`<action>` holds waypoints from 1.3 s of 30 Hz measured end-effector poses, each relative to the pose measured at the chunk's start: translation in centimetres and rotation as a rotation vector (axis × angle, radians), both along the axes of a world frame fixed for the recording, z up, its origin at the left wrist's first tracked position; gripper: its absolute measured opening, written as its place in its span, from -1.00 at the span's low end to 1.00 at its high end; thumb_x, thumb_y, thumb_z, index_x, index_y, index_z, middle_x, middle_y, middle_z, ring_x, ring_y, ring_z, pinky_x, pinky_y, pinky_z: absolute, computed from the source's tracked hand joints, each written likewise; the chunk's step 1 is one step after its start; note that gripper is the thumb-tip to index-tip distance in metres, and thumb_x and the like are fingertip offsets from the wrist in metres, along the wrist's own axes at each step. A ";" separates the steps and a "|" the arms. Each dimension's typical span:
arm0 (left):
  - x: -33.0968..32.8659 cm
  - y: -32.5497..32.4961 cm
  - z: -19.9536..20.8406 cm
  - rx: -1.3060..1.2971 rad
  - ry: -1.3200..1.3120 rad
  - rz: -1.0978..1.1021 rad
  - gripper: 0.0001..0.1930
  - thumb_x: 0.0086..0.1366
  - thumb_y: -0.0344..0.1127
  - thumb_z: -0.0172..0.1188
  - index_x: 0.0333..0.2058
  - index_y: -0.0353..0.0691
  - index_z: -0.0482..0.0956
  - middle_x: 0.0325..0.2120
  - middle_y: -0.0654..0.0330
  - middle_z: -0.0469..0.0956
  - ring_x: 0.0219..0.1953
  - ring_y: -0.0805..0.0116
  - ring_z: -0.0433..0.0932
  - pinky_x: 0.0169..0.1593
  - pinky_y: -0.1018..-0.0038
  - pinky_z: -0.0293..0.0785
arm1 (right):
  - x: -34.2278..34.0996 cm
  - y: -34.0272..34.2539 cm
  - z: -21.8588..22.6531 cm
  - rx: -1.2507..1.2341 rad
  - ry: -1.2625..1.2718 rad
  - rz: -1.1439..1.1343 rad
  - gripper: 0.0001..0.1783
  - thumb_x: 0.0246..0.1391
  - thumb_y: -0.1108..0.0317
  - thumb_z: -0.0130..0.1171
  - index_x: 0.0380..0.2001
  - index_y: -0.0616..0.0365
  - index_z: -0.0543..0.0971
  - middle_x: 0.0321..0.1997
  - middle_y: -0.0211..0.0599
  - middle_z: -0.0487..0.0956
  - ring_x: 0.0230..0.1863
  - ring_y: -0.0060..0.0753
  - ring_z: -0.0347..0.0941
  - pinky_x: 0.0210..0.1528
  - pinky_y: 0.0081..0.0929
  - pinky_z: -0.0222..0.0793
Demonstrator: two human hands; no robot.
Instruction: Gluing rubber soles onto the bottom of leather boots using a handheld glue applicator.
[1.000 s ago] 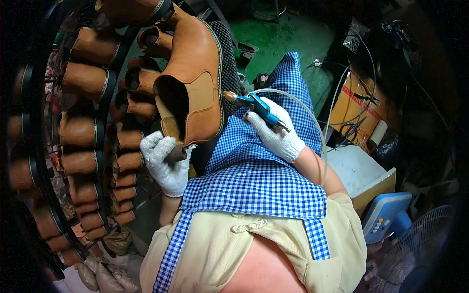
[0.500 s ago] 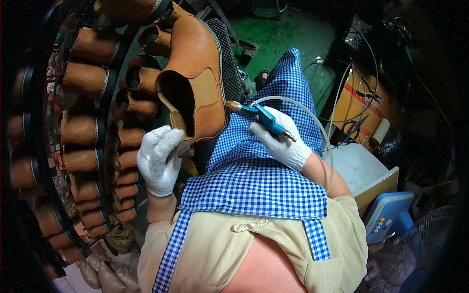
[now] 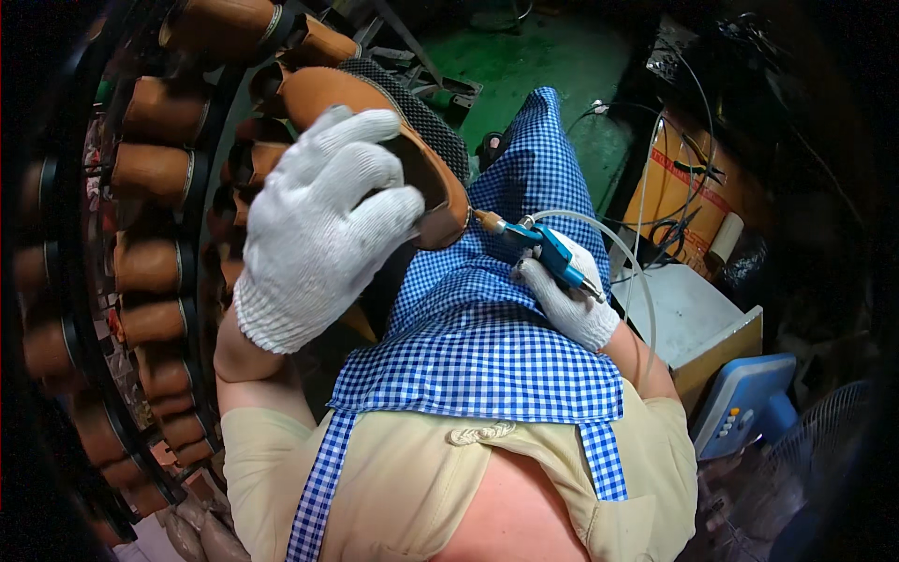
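- Smooth brown leather, by its look, with a soft sheen on the boot (image 3: 323, 94); black, rubber-like and coarsely textured on its sole (image 3: 440, 126);
- White knit fabric, matt and slightly fuzzy, ribbed at the cuff, on the left hand (image 3: 323, 215); same matt knit on the right hand (image 3: 576, 304);
- Glossy blue metal, by its look, on the handheld tool (image 3: 554, 255); brassy metal at its nozzle (image 3: 489, 221);
- Smooth translucent plastic along the hose (image 3: 565, 214);
- Matt woven cloth in the checked apron (image 3: 478, 370); plain matt cream cloth in the shirt (image 3: 393, 468); braided cord at its fastening (image 3: 482, 433);
- Glossy, painted-looking green on the floor (image 3: 562, 70);
- Smooth blue plastic on the button panel (image 3: 754, 389)
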State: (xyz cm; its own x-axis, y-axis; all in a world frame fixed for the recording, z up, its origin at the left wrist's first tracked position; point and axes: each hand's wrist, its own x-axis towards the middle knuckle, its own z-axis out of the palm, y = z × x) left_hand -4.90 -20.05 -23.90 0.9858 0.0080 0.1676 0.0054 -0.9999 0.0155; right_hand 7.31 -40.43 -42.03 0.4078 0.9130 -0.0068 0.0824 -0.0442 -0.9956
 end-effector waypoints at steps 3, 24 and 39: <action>1.9 0.1 -0.6 0.016 0.009 -0.063 -0.82 -0.03 -0.39 0.37 -0.41 -0.25 0.59 -0.27 0.07 0.54 -0.02 -0.02 0.57 0.13 0.11 0.48 | 0.5 -0.4 0.1 -0.022 0.013 -0.057 -0.81 0.17 0.29 0.22 -0.35 0.19 0.50 -0.46 -0.24 0.47 -0.47 -0.25 0.43 -0.40 -0.38 0.37; 9.9 1.7 -3.2 0.215 -0.055 0.258 -0.79 0.23 -0.25 0.22 -0.26 -0.26 0.56 -0.33 0.08 0.55 -0.21 0.15 0.58 -0.22 0.29 0.60 | 3.5 4.1 0.2 -0.007 0.028 -0.400 -0.76 0.28 0.25 0.11 -0.26 0.26 0.52 -0.48 -0.33 0.50 -0.43 -0.45 0.45 -0.35 -0.50 0.35; 13.8 7.0 -2.5 0.298 0.164 0.591 -0.67 0.35 -0.10 0.08 -0.09 -0.20 0.60 -0.13 -0.04 0.62 -0.09 -0.02 0.63 -0.04 0.10 0.58 | 5.5 12.3 -1.0 0.152 -0.022 -0.426 -0.69 0.30 0.19 0.12 -0.22 0.30 0.54 -0.41 -0.35 0.56 -0.36 -0.53 0.47 -0.26 -0.54 0.38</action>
